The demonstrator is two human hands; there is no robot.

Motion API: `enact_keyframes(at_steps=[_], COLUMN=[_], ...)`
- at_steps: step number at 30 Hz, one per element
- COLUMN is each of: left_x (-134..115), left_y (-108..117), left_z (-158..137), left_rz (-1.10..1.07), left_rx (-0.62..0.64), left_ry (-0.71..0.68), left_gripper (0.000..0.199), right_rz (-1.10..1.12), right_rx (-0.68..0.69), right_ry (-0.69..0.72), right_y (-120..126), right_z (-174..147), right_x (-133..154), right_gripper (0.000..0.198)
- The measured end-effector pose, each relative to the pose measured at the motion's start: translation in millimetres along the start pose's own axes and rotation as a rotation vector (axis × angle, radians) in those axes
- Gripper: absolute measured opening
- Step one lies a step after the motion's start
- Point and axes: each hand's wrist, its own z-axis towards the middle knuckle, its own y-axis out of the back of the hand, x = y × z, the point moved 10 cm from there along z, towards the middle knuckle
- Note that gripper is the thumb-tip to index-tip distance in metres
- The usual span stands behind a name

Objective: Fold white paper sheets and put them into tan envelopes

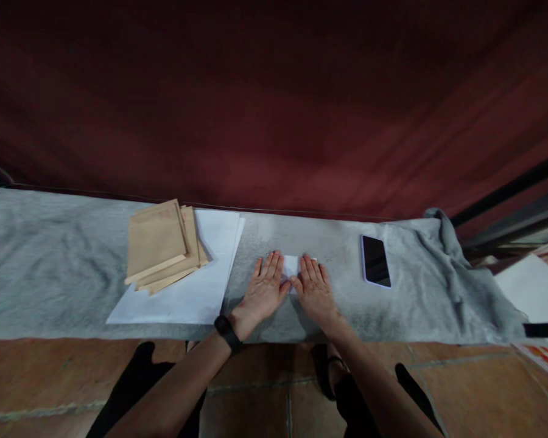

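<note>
A small white piece of paper point(291, 265) lies on the grey cloth, with both hands flat over it. My left hand point(265, 286) presses on its left side, fingers stretched forward. On the right side rests my right hand point(315, 289), palm down and fingers extended. The two thumbs nearly meet at the paper's middle. Much of the paper is hidden under the hands, so any folds in it cannot be made out. Neither hand is gripping anything.
Several brown paper envelopes point(158, 240) are stacked on large white sheets point(178, 304) at the left. A smartphone point(375, 261) lies to the right. The grey cloth point(50, 267) covers the narrow surface, and a dark red curtain point(274, 121) hangs behind it.
</note>
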Motion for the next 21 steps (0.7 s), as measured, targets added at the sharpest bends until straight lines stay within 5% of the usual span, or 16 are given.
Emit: enact_keyframes(at_steps=[6,16,21], left_x=[5,-3,6], left_y=[3,22,35], left_z=[-7,-13,-6], left_rz=[-0.019,-0.081,-0.191], left_rx=[0.096,0.170,0.124], left_ry=[-0.150,-0.308,-0.266], left_gripper=[0.073,0.050,0.045], right_rz=[0.014,0.249,0.383], right_rx=[0.053,0.165,0.216], right_ry=[-0.034,0.121,0.129], right_y=[1,4,10], right_z=[4,17,17], right_x=[-25,-59,-65], right_gripper=[0.058,0.062,0.065])
